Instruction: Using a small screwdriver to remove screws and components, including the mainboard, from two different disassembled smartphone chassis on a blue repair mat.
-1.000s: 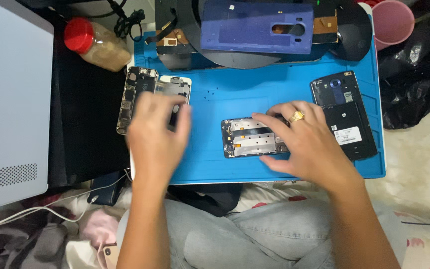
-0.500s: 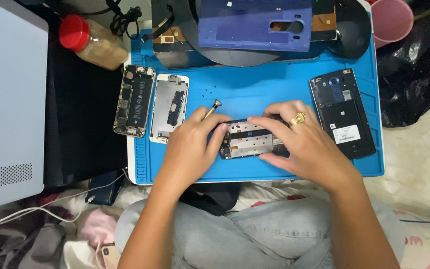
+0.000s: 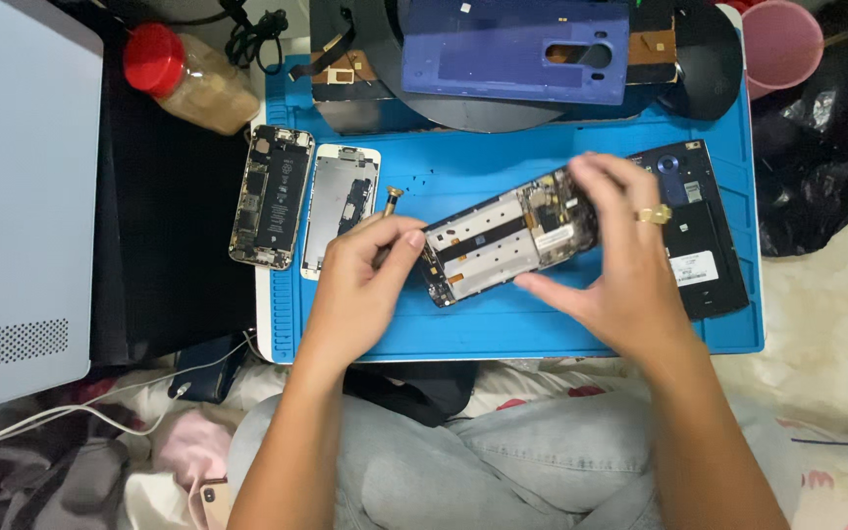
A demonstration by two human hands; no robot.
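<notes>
Over a blue work mat (image 3: 503, 329) both hands hold up an opened phone frame (image 3: 503, 240), its circuit board and flat cables showing, tilted with the right end higher. My right hand (image 3: 620, 265), wearing a gold ring, grips its right end between fingers and thumb. My left hand (image 3: 360, 285) pinches the left end and also holds a small screwdriver (image 3: 390, 201) with a brass tip pointing up and away.
An opened phone body (image 3: 269, 194) and a white screen panel (image 3: 338, 208) lie at the mat's left. A black phone (image 3: 704, 245) lies at the right. A blue back cover (image 3: 512, 49), a red-capped jar (image 3: 188, 83), a pink cup (image 3: 782, 44) and a grey box (image 3: 22, 196) surround the mat.
The left hand came back from the parts at the left with a screwdriver. Both hands have lifted the phone frame off the mat and tilted it.
</notes>
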